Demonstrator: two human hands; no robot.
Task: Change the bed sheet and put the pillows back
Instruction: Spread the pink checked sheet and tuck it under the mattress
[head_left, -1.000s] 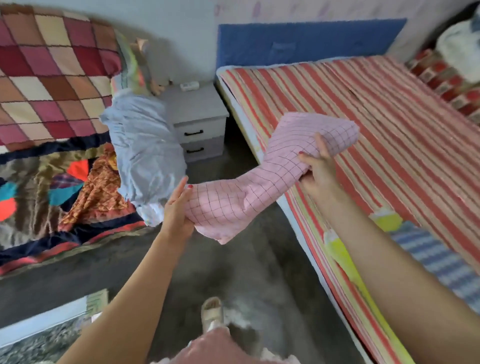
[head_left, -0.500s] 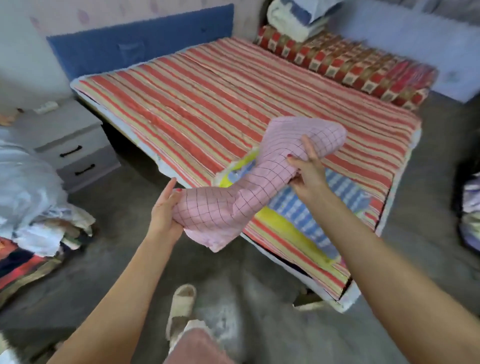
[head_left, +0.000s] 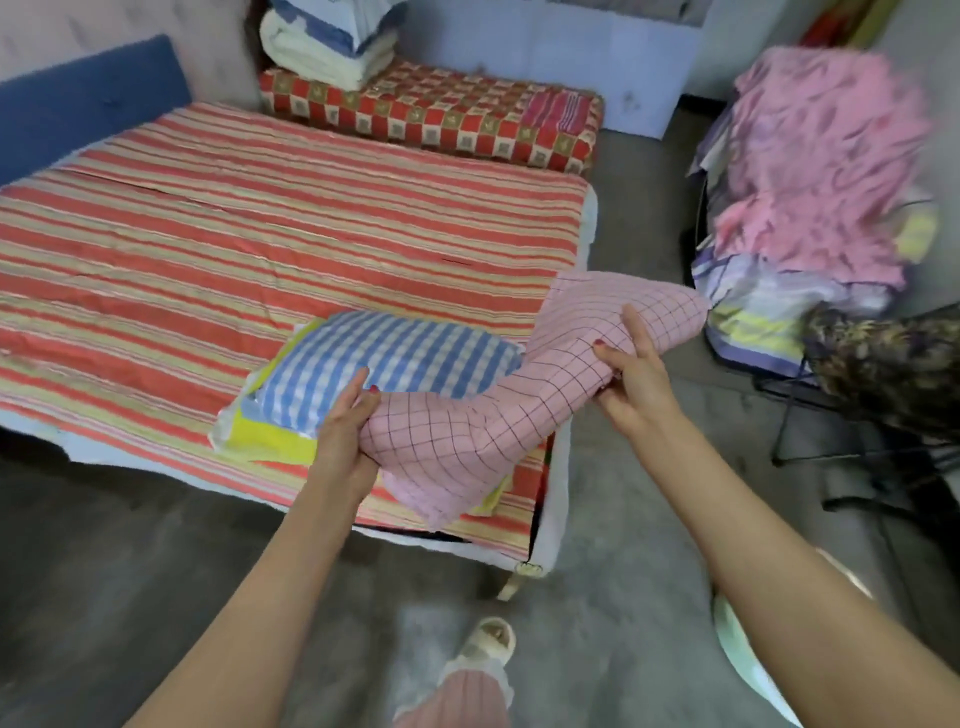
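Now both hands' fingers (left hand (head_left: 347, 435), right hand (head_left: 635, 375)) gripping pink pillow (head_left: 498, 415) over bed (head_left: 208, 234) corner.

You're in a bedroom at home, pretty lived-in one too. There's a bed (head_left: 291, 218) with a striped cover and a blue headboard (head_left: 88, 98), folded blankets (head_left: 327, 47) stacked on a checkered mattress (head_left: 441, 117) by the wall, and a heap of laundry (head_left: 815, 171) on a rack.
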